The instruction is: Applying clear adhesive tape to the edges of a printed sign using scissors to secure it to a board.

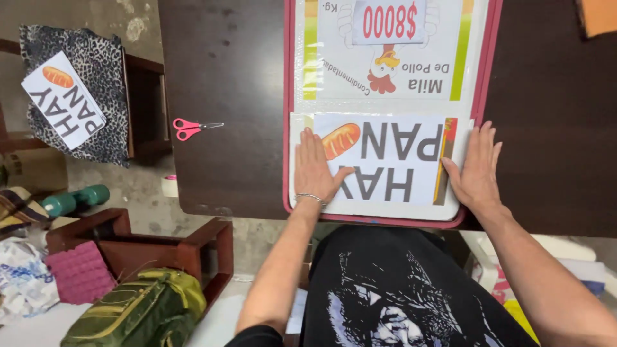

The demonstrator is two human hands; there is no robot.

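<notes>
From the head view we count two hands, and both lie flat on one printed paper sign (392,164). The left hand (315,168) presses its left part, palm down, fingers spread, a thin bracelet at the wrist. The right hand (477,168) presses the right edge the same way. Neither grip is clenched; both are released, simply flattened against the sheet.

The sign sits at the near end of a red-rimmed board (288,96) on the dark table (225,77), just below a second, laminated poster (385,51) with a cartoon chicken. The sign is white with large grey letters, a bread loaf picture at one corner and a coloured stripe down one side; part of its lettering hides under the left hand.

We see one pair of pink-handled scissors (193,127) on the table, well apart to the left. A second identical bread sign (63,99) lies on a leopard-print cloth (106,64) on a chair. The poster's top is cut off by the frame. On the floor: two green dumbbells (74,200) and one olive backpack (138,308).
</notes>
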